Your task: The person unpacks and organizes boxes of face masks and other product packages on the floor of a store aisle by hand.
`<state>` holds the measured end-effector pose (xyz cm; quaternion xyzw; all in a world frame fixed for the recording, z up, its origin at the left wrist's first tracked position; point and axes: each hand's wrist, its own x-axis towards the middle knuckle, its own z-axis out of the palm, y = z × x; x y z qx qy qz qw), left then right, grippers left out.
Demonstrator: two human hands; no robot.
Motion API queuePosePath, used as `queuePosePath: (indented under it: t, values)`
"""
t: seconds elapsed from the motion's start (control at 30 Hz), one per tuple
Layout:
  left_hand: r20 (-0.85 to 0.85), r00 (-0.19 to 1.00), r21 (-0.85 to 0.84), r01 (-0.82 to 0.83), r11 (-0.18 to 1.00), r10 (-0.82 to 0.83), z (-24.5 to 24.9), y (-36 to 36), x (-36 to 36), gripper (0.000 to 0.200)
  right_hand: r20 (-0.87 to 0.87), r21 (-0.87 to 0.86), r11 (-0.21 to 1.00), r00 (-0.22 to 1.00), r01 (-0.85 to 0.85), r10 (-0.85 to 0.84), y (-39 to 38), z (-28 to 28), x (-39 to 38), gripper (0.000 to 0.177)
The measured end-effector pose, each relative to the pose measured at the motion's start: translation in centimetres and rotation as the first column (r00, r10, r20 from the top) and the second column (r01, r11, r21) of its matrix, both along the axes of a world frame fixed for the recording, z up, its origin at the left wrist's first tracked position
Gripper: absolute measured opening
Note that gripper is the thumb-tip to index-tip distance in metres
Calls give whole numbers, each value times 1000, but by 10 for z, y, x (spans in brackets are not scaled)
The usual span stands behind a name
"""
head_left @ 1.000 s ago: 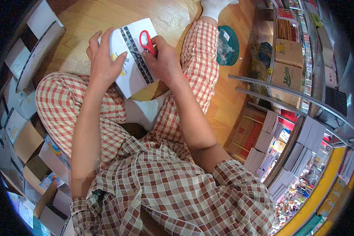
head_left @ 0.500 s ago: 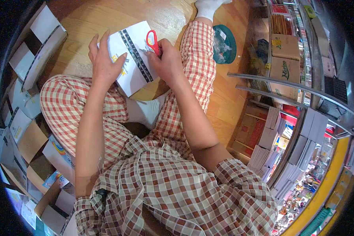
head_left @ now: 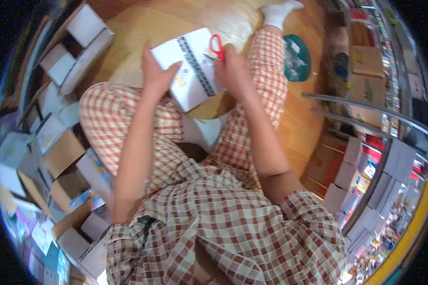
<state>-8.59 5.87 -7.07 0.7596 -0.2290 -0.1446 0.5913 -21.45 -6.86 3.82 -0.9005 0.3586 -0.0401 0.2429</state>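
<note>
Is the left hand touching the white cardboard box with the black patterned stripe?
Touching. The head view shows the left hand gripping the white cardboard box at its edge, thumb pressed on its top face.

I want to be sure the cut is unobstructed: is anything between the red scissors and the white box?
Nothing visible does. The right hand holds the red scissors right at the white box, beside its black strip. The left hand grips the box across the strip, apart from the scissors. Blade tips are blurred.
</note>
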Motion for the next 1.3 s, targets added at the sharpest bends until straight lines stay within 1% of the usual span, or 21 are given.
queuePosePath:
  t: [0.03, 0.07, 0.13, 0.17, 0.2, 0.23, 0.3, 0.33, 0.4, 0.47, 0.53, 0.57, 0.63, 0.77, 0.83, 0.93, 1.03, 1.17, 1.27, 1.3]
  values:
    - [-43, 999, 35, -15, 999, 16, 8, 0, -2, 95, 3, -17, 999, 999, -37, 37, -4, 0, 2, 19]
    - [10, 1000, 30, -18, 999, 17, -1, 0, -2, 95, 5, -39, 997, 997, -73, 73, -8, -1, 5, 19]
    - [66, 998, 93, -18, 995, 12, 2, 2, -2, 95, 34, -33, 995, 995, -93, 94, -12, 0, 12, 19]
    - [46, 999, 115, -14, 993, 9, 5, 2, -3, 96, -33, -50, 993, 994, -104, 102, -14, 4, 18, 21]
    - [23, 1000, 133, -8, 991, 5, 8, 2, -4, 96, -23, -46, 992, 993, -114, 113, -14, 5, 22, 21]
    - [14, 1000, 146, -1, 989, -1, 11, 3, -5, 96, -67, -69, 989, 990, -128, 124, -14, 5, 27, 22]
    - [-5, 1000, 154, -2, 988, 3, 16, 4, -7, 95, -174, -107, 984, 978, -139, 120, -9, 15, 38, 21]
    - [-31, 999, 165, 9, 986, -4, 19, 4, -7, 94, -168, -109, 983, 978, -147, 128, -7, 15, 44, 21]
    - [-15, 1000, 165, -12, 986, 14, 21, 3, -8, 91, -209, -137, 972, 965, -190, 159, -1, 18, 56, 20]
    - [-37, 999, 149, -11, 989, 16, 20, 4, -9, 89, -216, -146, 970, 963, -193, 159, 6, 19, 66, 18]
    - [-23, 999, 140, -24, 990, 27, 18, 3, -9, 86, -233, -221, 945, 954, -240, 188, 9, 17, 75, 17]
    - [-26, 999, 131, -18, 991, 22, 19, 3, -9, 86, -233, -218, 944, 953, -246, 195, 10, 14, 79, 17]
    - [-31, 999, 133, -24, 991, 28, 21, 3, -10, 83, -254, -273, 926, 948, -260, 191, 11, 9, 87, 16]
    - [-45, 998, 150, -27, 988, 35, 18, 1, -9, 80, -269, -286, 914, 939, -289, 213, 14, 3, 91, 17]
    - [-16, 999, 158, -46, 986, 49, 15, -1, -10, 79, -259, -259, 939, 953, -226, 158, 16, 1, 93, 21]
    - [-45, 998, 168, -41, 985, 50, 19, 0, -10, 78, -291, -298, 915, 939, -272, 184, 16, 0, 92, 18]
    - [-51, 996, 163, -60, 985, 69, 16, -1, -11, 76, -293, -291, 919, 939, -267, 181, 17, -1, 92, 18]
    - [-66, 992, 149, -97, 984, 107, 12, -4, -14, 75, -306, -303, 901, 927, -310, 216, 21, -3, 93, 19]
    - [-84, 989, 131, -113, 985, 125, 12, -3, -15, 74, -338, -295, 891, 910, -345, 240, 30, -6, 80, 18]
    - [-72, 989, 121, -116, 986, 126, 11, -3, -15, 74, -392, -273, 894, 890, -355, 234, 33, -13, 72, 16]
